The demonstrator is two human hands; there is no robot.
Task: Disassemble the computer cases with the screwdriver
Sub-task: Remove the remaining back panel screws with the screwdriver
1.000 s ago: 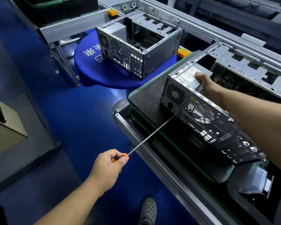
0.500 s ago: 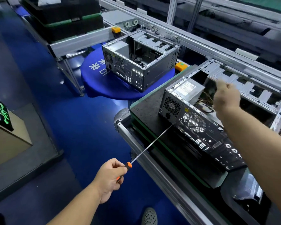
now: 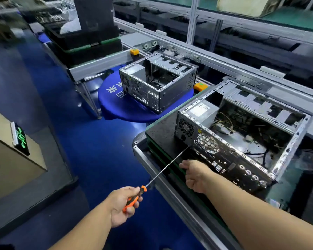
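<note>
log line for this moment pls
left hand grips screwdriver | tip at near computer case rear panel | right hand beside shaft, holds nothing

Glossy blue floor (image 3: 98, 159); grey conveyor frame (image 3: 224, 67); round blue table (image 3: 114, 105).

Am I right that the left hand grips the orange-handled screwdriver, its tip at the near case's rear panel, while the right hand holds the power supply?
Not quite. The head view shows the right hand low in front of the near case, holding nothing, away from the power supply. The left hand does grip the screwdriver, tip at the rear panel.
</note>
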